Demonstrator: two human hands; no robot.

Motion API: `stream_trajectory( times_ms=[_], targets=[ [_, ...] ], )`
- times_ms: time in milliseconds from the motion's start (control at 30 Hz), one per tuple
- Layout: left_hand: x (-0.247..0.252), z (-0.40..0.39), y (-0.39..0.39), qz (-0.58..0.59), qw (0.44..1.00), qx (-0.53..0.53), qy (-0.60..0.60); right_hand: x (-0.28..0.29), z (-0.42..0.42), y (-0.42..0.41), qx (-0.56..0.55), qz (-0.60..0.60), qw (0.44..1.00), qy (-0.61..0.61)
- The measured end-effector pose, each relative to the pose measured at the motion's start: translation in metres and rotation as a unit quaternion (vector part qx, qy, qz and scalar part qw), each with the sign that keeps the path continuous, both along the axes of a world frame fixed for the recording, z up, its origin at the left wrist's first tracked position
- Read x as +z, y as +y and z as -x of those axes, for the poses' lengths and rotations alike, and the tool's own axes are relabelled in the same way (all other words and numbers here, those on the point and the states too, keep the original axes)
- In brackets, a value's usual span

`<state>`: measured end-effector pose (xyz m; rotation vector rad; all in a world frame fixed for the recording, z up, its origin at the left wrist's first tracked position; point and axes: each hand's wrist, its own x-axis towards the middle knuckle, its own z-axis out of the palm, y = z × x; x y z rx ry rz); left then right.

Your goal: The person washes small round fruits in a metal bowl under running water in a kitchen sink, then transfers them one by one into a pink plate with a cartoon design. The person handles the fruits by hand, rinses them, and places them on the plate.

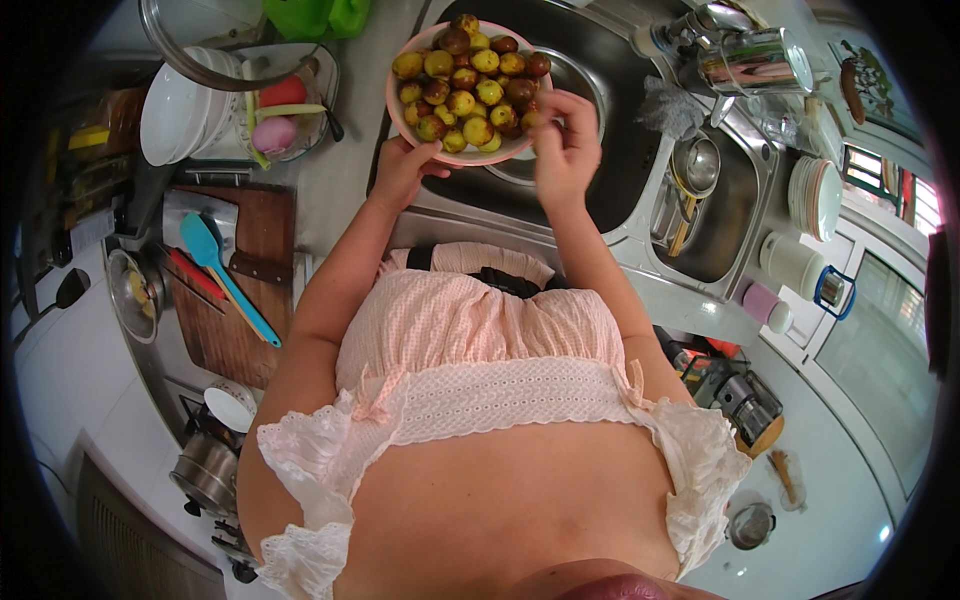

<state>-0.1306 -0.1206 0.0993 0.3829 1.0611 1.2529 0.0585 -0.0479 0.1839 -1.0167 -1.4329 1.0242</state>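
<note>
A pink-rimmed bowl (501,157) is heaped with yellow-green and reddish-brown jujubes (461,94). It is over the left side of the large steel sink basin (622,150). My left hand (405,169) grips the bowl at its near left rim, thumb on top. At the right rim is my right hand (568,146), its fingers curled towards the outermost fruit. Those fingertips are slightly blurred, so whether they pinch a jujube is unclear. Partly hidden under the bowl, a round steel basin (581,71) sits in the sink.
The smaller sink basin (731,236) on the right holds a ladle (703,165) and other utensils. A grey cloth (670,107) hangs on the divider. To the left are stacked white bowls (176,112), a vegetable tray (330,67), and a wooden cutting board (262,307) with a cleaver (199,214) and turquoise spatula (201,240).
</note>
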Motion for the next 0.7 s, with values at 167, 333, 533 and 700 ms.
stream_trajectory(
  times_ms=[167,333,533,700],
  targets=[
    [-0.001,0.000,0.000,0.015,0.999,0.030,0.006,0.014,0.046,-0.007,0.167,-0.215,0.953,-0.131],
    [0.004,-0.008,0.002,-0.009,0.997,0.070,-0.015,-0.008,0.059,-0.014,0.234,-0.226,0.913,-0.245],
    [0.003,-0.005,-0.002,-0.016,0.997,0.070,-0.017,-0.001,0.055,-0.014,0.181,-0.316,0.895,-0.259],
    [0.004,0.001,0.002,0.016,1.000,0.015,0.015,-0.006,0.015,0.005,-0.058,-0.276,0.937,-0.206]
  ],
)
